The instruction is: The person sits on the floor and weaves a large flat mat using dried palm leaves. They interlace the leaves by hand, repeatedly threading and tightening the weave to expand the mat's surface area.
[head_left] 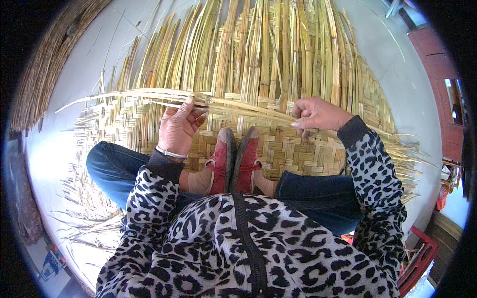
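A half-woven bamboo mat [303,149] lies on the floor under me, with long loose strips [258,49] fanning away at the top. My left hand [178,126] pinches a bundle of thin horizontal bamboo strips [129,94] that crosses the mat. My right hand [318,114] is closed on the same bundle further right. A silver bangle sits on my left wrist. My two red shoes [233,161] rest on the woven part between my hands.
A rolled woven mat [47,64] lies at the far left on the pale floor. Loose strip ends stick out at the mat's left edge [84,218] and right edge [407,154]. A red crate [422,258] and reddish door [444,84] stand at the right.
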Demonstrator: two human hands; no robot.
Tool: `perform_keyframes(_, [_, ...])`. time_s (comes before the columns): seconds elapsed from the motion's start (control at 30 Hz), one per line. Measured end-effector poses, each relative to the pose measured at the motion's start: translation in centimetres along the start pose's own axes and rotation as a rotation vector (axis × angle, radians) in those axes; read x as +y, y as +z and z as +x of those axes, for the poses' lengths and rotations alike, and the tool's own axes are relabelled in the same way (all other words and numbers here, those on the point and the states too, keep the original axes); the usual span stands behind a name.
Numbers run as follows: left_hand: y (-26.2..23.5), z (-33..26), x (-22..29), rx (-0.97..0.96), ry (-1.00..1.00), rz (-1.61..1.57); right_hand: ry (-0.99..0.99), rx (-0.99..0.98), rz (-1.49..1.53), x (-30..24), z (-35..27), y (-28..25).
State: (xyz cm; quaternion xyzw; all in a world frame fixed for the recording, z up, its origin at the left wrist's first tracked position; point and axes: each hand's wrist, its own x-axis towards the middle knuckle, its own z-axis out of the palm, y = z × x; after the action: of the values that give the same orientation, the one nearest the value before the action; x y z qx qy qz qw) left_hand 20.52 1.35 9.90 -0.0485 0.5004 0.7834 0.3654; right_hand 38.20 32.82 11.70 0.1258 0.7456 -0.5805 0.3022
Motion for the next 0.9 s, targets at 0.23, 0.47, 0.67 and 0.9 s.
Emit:
perform_keyframes(0.23, [0.0,-0.1,-0.4,0.049,0.171,0.215,0.036,-0.023,-0.086,0.4,0.7,0.0])
perform_keyframes(0.47, [1.4,-0.9,-0.8,0.136,0.414,0.508,0.096,0.041,-0.433,-0.9,2.0,0.5])
perform_keyframes(0.67, [-1.8,2.1,-0.2,-0.018,-0.024,-0.043,0.078,0.069,-0.336,-1.2,1.3,0.3])
perform_keyframes(0.9, [-5.8,4.8,-0.2,-0.173,-0.167,-0.242,-0.235,0.073,-0.748,0.5,-0.4,-1.4])
